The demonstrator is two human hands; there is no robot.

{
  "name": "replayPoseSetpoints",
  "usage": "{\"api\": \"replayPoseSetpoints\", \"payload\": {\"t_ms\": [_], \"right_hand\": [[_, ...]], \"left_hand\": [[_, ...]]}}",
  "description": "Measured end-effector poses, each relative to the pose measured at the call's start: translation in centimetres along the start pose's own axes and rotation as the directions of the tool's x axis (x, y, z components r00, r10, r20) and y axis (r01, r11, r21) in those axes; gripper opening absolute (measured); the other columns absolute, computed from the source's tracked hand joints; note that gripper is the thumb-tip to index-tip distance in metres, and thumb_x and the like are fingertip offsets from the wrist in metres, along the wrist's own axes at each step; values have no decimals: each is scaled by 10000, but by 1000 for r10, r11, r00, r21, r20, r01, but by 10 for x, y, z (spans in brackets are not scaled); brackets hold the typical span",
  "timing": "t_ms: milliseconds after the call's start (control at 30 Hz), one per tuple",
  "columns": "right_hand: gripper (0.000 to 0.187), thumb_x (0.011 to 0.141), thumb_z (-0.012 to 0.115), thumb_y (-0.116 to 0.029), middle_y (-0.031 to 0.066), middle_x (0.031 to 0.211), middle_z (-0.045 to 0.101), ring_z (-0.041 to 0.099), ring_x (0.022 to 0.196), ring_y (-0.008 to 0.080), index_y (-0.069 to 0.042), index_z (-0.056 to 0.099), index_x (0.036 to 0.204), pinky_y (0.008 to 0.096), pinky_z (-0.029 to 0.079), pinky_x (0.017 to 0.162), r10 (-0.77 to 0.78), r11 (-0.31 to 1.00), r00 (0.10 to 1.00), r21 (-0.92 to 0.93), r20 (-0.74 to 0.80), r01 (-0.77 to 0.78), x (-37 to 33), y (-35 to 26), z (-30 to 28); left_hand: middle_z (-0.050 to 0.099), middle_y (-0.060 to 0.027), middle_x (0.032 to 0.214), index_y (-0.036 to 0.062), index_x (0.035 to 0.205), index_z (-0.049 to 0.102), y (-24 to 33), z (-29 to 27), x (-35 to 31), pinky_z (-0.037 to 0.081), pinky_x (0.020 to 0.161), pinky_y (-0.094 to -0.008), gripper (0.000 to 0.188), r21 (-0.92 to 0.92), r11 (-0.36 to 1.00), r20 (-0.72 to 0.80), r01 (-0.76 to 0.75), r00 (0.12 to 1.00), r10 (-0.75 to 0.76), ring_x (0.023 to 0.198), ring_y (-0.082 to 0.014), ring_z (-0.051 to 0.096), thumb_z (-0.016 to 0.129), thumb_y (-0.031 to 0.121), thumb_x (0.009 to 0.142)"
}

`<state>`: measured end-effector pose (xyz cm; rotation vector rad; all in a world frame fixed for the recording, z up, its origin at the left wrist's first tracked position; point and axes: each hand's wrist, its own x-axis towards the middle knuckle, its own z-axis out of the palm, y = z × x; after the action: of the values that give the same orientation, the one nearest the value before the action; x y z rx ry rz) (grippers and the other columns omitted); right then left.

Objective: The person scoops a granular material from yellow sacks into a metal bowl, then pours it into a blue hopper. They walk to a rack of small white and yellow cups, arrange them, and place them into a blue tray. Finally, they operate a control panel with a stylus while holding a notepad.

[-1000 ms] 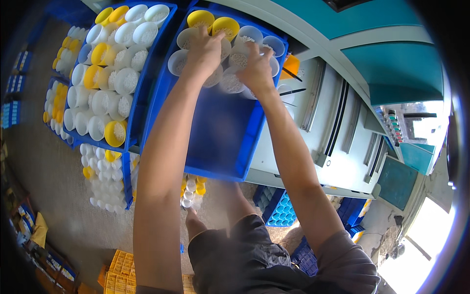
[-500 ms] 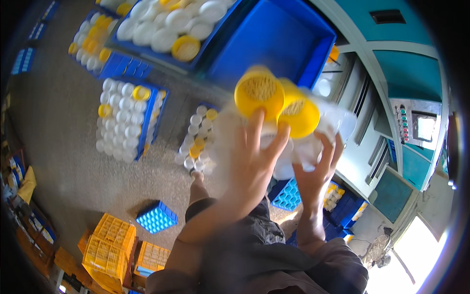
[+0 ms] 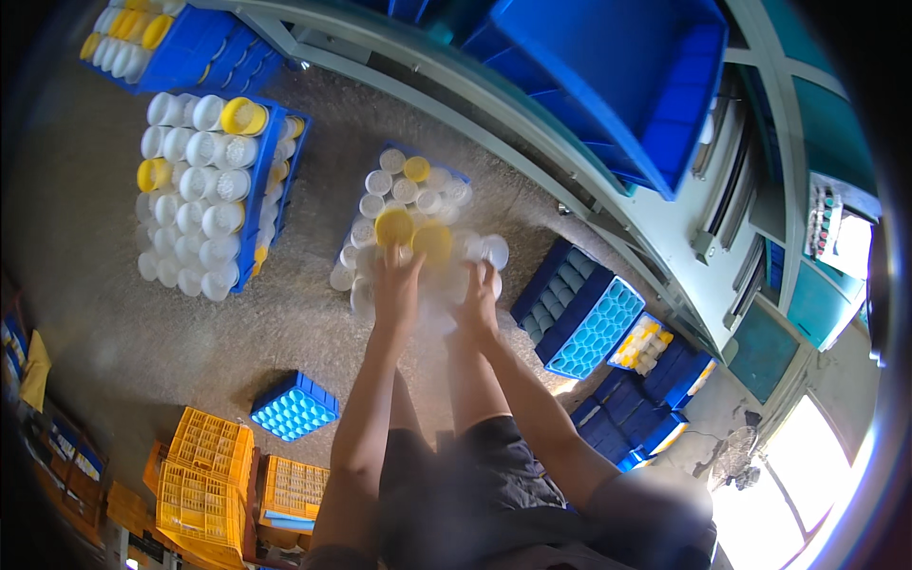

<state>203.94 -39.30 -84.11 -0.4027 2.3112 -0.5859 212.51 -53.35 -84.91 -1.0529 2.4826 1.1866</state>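
Both my arms reach down and forward, holding a cluster of plastic cups between my hands. My left hand is closed on its left side, fingers against a yellow cup. A second yellow cup is beside it, blurred by motion. My right hand grips the right side, where translucent white cups show. How many cups are in the cluster is hidden. Just beyond and below it, a blue tray on the floor carries rows of white cups and a yellow one. Whether the cluster touches that tray I cannot tell.
A blue stack of white and yellow cups stands left. Right are blue trays with light-blue cells; a similar tray lies lower left by orange crates. Ahead, a blue bin sits on a machine frame.
My hands have gone down and left with the cups, from near the blue bin to the floor tray. The view has shifted, with more of the floor tray and machine frame showing.
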Motion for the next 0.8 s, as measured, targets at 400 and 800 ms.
{"api": "replayPoseSetpoints", "payload": {"t_ms": [400,800], "right_hand": [[742,706,807,-28,194,1445,347,571,1165,425,-184,468,1347,462,534,971,-21,996,1000,-89,-18,19,177,102,98],[800,856,683,-73,296,1601,204,493,1311,466,-187,310,1554,460,507,1029,119,991,983,-75,142,-109,212,99,107]], "left_hand": [[396,-171,1492,228,1427,545,-137,102,175,526,1000,-437,780,100,995,-28,-4,1000,7,1176,-391,543,704,-109,743],[263,-216,1598,229,1557,349,-110,107,147,401,1147,-448,858,-113,991,-22,73,997,-76,1451,-419,322,616,-107,815]]}}
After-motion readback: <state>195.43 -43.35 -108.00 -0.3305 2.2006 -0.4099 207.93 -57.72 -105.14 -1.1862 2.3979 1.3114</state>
